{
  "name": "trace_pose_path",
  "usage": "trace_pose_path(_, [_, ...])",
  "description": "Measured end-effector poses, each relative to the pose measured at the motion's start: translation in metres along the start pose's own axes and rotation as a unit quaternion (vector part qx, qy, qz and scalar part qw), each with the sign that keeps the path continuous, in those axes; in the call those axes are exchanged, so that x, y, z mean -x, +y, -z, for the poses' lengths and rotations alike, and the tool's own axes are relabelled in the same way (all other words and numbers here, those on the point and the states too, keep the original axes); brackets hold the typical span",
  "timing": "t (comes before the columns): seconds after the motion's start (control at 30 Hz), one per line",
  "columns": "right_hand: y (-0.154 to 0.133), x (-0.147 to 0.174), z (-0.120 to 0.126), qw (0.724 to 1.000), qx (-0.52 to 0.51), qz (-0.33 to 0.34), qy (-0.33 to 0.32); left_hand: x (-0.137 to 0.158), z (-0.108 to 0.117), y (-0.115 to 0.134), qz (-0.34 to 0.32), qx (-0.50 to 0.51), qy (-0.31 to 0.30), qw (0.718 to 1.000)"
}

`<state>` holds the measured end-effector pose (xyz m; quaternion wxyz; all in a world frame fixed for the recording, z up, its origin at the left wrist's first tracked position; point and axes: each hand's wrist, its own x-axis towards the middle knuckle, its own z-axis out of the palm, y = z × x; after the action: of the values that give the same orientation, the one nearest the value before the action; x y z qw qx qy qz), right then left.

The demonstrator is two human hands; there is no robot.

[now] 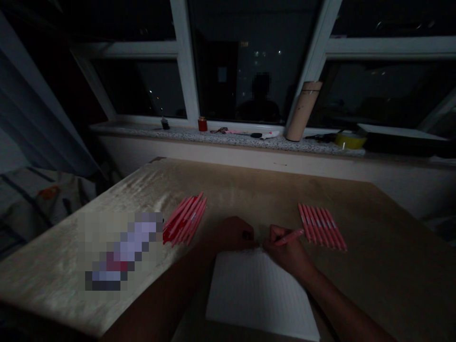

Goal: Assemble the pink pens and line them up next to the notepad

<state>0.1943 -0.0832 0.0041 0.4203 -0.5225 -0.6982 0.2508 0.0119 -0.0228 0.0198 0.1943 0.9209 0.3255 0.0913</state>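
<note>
My right hand (287,247) is closed round a pink pen (292,236), whose upper end slants out to the right. It rests at the far right edge of a white lined notepad (260,289); the pen's tip is hidden by the fingers. At the pad's far left edge lies my left hand (237,232), its fingers curled in; whatever they may hold is hidden in the dark. A loose pile of pink pens (188,218) lies to the left on something red. Over on the right, several more pink pens (322,225) lie side by side in a neat row.
A blurred-out long object (124,249) lies on the table (245,190) at left. Along the windowsill (149,130) stand a small red jar (202,124), a tall tan cylinder (304,111) and a yellow tape roll (351,140). The light is dim.
</note>
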Motion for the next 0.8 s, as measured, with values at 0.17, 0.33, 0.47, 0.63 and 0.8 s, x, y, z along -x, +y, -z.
trace_pose_path(0.17, [0.0029, -0.0019, -0.0036, 1.0, -0.023, -0.006, 0.01, 0.0002, 0.0018, 0.0021, -0.004, -0.001, 0.001, 1.0])
trace_pose_path(0.33, [-0.0008, -0.0015, -0.0048, 1.0, -0.009, -0.007, 0.004, -0.0006, -0.0003, 0.0006, -0.004, -0.007, 0.005, 1.0])
trace_pose_path(0.47, [-0.0041, 0.0, -0.0037, 1.0, -0.007, 0.0, -0.025, -0.0013, -0.002, -0.0005, 0.003, -0.008, 0.007, 1.0])
trace_pose_path(0.63, [-0.0042, 0.0002, -0.0023, 1.0, 0.006, -0.006, -0.025, -0.0004, -0.0005, 0.0, -0.005, 0.001, -0.001, 1.0])
trace_pose_path(0.8, [0.0019, -0.0005, -0.0025, 1.0, -0.001, -0.001, -0.002, -0.0003, -0.0012, -0.0008, -0.012, -0.001, 0.006, 1.0])
